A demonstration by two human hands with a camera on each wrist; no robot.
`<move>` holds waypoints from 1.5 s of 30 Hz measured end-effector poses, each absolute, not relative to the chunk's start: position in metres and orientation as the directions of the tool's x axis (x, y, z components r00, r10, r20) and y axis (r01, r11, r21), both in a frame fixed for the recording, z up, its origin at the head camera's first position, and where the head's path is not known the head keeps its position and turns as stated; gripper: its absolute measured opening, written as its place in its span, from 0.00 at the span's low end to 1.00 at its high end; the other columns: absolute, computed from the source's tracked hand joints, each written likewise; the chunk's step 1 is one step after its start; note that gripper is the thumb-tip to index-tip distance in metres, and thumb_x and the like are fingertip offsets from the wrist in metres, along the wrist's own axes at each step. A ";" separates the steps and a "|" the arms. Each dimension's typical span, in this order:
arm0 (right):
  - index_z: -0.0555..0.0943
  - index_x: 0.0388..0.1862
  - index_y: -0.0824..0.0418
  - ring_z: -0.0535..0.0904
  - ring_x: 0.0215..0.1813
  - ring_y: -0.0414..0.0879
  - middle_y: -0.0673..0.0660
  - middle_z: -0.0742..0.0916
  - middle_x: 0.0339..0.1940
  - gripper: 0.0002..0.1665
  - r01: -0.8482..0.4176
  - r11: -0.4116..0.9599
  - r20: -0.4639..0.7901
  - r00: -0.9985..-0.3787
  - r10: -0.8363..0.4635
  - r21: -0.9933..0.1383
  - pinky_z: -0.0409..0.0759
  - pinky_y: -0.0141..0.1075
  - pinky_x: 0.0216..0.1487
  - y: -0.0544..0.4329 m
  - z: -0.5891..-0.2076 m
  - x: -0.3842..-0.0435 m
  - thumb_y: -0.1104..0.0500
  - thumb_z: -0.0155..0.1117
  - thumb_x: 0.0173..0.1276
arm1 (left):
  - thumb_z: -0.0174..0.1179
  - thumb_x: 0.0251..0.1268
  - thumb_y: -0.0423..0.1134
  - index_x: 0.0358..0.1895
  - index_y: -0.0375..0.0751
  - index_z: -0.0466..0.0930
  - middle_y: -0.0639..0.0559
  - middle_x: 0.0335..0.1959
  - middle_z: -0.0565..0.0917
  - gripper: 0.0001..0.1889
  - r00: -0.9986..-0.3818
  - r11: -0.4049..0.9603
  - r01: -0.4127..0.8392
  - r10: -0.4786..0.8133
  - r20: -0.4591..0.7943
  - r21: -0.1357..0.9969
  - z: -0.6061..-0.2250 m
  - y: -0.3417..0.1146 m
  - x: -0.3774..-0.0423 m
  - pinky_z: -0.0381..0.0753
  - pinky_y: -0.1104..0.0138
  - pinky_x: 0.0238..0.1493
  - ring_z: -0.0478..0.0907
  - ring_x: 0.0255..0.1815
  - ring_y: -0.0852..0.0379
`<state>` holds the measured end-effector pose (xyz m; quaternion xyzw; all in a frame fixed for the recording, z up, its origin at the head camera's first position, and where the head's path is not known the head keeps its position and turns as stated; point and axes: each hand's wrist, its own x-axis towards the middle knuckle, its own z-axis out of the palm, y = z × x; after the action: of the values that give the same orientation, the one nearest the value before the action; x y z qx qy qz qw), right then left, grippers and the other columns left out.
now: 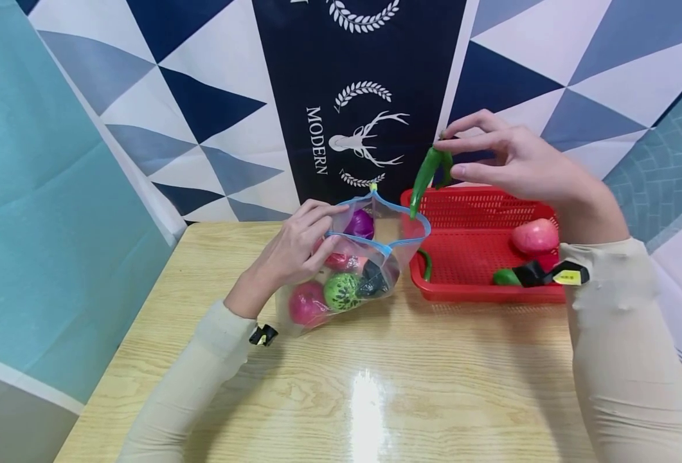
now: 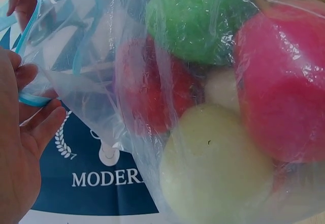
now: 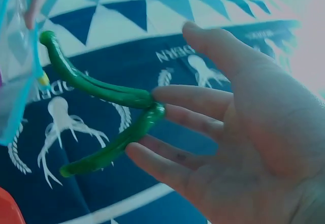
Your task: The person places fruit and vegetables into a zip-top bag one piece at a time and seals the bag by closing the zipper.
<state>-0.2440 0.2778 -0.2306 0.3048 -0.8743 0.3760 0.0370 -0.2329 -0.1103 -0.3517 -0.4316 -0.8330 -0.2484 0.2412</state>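
Right hand (image 1: pixel 505 157), part-closed, pinching two green peppers (image 1: pixel 425 180) where they meet, by the rim of the clear bag (image 1: pixel 355 238); left hand (image 1: pixel 303 244) pinching that rim; likely risk: splayed peppers snagging or dropping outside, should the mouth sag

Head view bright, white glare on table (image 1: pixel 294 386) — R-wrist view bluish, upper-R corner blown out
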 end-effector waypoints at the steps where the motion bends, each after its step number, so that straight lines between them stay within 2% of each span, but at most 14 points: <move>1: 0.86 0.76 0.56 0.73 0.72 0.38 0.38 0.77 0.74 0.30 -0.568 0.522 0.302 -0.806 -0.509 -0.636 0.85 0.21 0.48 0.273 -0.230 -0.242 0.66 0.71 0.76 | 0.53 0.79 0.39 0.31 0.39 0.73 0.36 0.72 0.88 0.13 -0.511 0.504 0.839 0.599 0.616 0.206 -0.352 -0.110 -0.233 0.90 0.50 0.64 0.83 0.69 0.40; 8: 0.85 0.77 0.54 0.71 0.73 0.39 0.49 0.76 0.78 0.29 -0.565 0.523 0.266 -0.799 -0.539 -0.638 0.82 0.20 0.53 0.248 -0.241 -0.235 0.64 0.71 0.79 | 0.54 0.79 0.39 0.31 0.39 0.74 0.36 0.71 0.89 0.13 -0.507 0.502 0.841 0.599 0.620 0.202 -0.352 -0.110 -0.233 0.90 0.49 0.65 0.83 0.69 0.39; 15: 0.86 0.76 0.57 0.76 0.70 0.49 0.54 0.77 0.76 0.27 -0.510 0.545 0.203 -0.826 -0.526 -0.665 0.82 0.18 0.57 0.235 -0.252 -0.236 0.62 0.70 0.81 | 0.53 0.79 0.39 0.31 0.39 0.75 0.35 0.72 0.88 0.14 -0.512 0.506 0.838 0.600 0.614 0.204 -0.353 -0.111 -0.233 0.90 0.49 0.66 0.83 0.69 0.38; 24: 0.83 0.77 0.62 0.74 0.74 0.58 0.63 0.76 0.77 0.30 -0.508 0.592 0.119 -0.812 -0.571 -0.625 0.84 0.25 0.47 0.219 -0.268 -0.237 0.61 0.74 0.79 | 0.53 0.79 0.38 0.31 0.39 0.74 0.35 0.73 0.87 0.14 -0.492 0.494 0.848 0.598 0.632 0.193 -0.353 -0.112 -0.233 0.90 0.49 0.67 0.83 0.69 0.38; 28: 0.83 0.78 0.63 0.76 0.71 0.58 0.63 0.76 0.76 0.32 -0.503 0.614 0.088 -0.812 -0.577 -0.608 0.83 0.27 0.49 0.213 -0.274 -0.234 0.58 0.76 0.78 | 0.52 0.79 0.38 0.30 0.39 0.73 0.34 0.73 0.87 0.14 -0.476 0.489 0.853 0.591 0.651 0.179 -0.353 -0.112 -0.232 0.89 0.47 0.69 0.83 0.69 0.36; 34: 0.83 0.77 0.63 0.77 0.65 0.57 0.63 0.77 0.73 0.31 -0.503 0.631 0.091 -0.818 -0.568 -0.591 0.82 0.30 0.46 0.205 -0.281 -0.232 0.56 0.76 0.79 | 0.52 0.80 0.37 0.29 0.39 0.70 0.34 0.73 0.87 0.15 -0.454 0.498 0.853 0.564 0.690 0.154 -0.352 -0.112 -0.233 0.89 0.48 0.70 0.84 0.68 0.36; 38: 0.84 0.76 0.63 0.80 0.62 0.56 0.65 0.78 0.72 0.30 -0.529 0.633 0.078 -0.798 -0.597 -0.565 0.85 0.28 0.50 0.200 -0.285 -0.229 0.55 0.75 0.79 | 0.53 0.81 0.37 0.28 0.39 0.70 0.34 0.73 0.87 0.16 -0.453 0.502 0.851 0.550 0.701 0.156 -0.352 -0.111 -0.233 0.90 0.48 0.68 0.85 0.68 0.37; 41: 0.85 0.75 0.61 0.81 0.59 0.54 0.65 0.78 0.70 0.28 -0.540 0.640 0.073 -0.792 -0.607 -0.546 0.86 0.31 0.51 0.198 -0.286 -0.227 0.55 0.74 0.80 | 0.54 0.80 0.37 0.29 0.39 0.71 0.34 0.73 0.87 0.15 -0.453 0.503 0.851 0.553 0.699 0.153 -0.353 -0.110 -0.232 0.90 0.48 0.68 0.84 0.68 0.36; 45: 0.87 0.73 0.59 0.78 0.62 0.55 0.64 0.79 0.70 0.25 -0.547 0.648 0.085 -0.795 -0.601 -0.530 0.84 0.37 0.50 0.201 -0.285 -0.228 0.54 0.73 0.81 | 0.54 0.80 0.37 0.29 0.39 0.71 0.34 0.73 0.87 0.14 -0.452 0.502 0.851 0.556 0.697 0.151 -0.352 -0.110 -0.232 0.90 0.48 0.68 0.84 0.68 0.36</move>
<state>-0.2277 0.2007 -0.2854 0.3165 -0.9065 0.2751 -0.0493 -0.2321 -0.1099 -0.3522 -0.4319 -0.8148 -0.2495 0.2954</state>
